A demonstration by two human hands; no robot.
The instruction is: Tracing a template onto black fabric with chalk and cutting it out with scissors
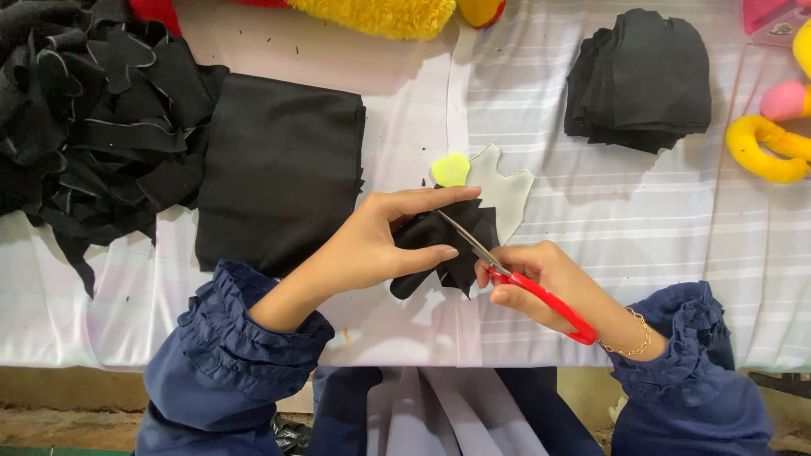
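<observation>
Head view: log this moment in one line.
left hand: holds black fabric piece | right hand: cutting with red-handled scissors | white template beneath

Left hand [380, 241] pinches with flat fingers; right hand [541, 283] curls closed.

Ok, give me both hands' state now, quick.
Left hand: closed on the black fabric piece.
Right hand: closed on the red-handled scissors.

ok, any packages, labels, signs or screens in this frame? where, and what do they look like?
Pink package: top right corner of the table, cut off by the frame edge, flat with a small printed patch; kind unclear.
No signs or screens in view.
</observation>
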